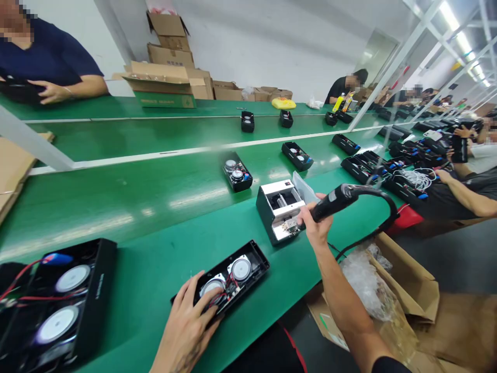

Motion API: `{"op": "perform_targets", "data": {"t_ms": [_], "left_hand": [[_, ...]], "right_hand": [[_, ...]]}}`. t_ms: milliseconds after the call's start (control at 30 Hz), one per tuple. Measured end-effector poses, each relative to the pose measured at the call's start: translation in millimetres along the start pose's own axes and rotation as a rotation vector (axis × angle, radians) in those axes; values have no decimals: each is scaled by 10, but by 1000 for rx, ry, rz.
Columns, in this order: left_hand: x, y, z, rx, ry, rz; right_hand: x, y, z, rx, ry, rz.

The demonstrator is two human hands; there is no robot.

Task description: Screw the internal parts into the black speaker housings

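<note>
My left hand (194, 316) grips the near-left end of an open black speaker housing (256, 255), fingers over its edge and inside. Two round speaker drivers (241, 268) and red wires sit in this housing, which lies at a slant on the green work surface. My right hand (317, 223) is closed round a black electric screwdriver (334, 201) with a thick cable rising from its back end. Its front end points down at the metal front of a black-and-silver screw feeder (267, 212); the tip itself is hard to make out.
A larger-looking open speaker housing (104, 280) stands close at the left. More housings (237, 173) lie on the green conveyor (155, 181) beyond. An open carton (411, 274) with plastic wrap is at the lower right. Co-workers (469, 181) sit along the line.
</note>
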State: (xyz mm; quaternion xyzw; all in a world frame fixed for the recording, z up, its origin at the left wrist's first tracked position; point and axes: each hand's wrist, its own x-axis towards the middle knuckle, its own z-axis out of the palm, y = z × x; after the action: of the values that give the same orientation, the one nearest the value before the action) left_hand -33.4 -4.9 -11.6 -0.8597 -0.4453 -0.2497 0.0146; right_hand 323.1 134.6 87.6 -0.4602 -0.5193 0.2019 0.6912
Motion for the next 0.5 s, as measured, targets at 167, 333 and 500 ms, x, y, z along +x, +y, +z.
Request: {"op": "perform_targets", "data": {"t_ms": [167,333,500], "left_hand": [[153,60,33,-23,-53,18],[249,103,-4,-32,-77,21],[291,166,-66,-55,-97,-13]], "right_hand": [[-64,-1,6,-75,-137,130],[-459,-310,65,169,-306,296],[-1104,-575,376,494,-399,238]]}}
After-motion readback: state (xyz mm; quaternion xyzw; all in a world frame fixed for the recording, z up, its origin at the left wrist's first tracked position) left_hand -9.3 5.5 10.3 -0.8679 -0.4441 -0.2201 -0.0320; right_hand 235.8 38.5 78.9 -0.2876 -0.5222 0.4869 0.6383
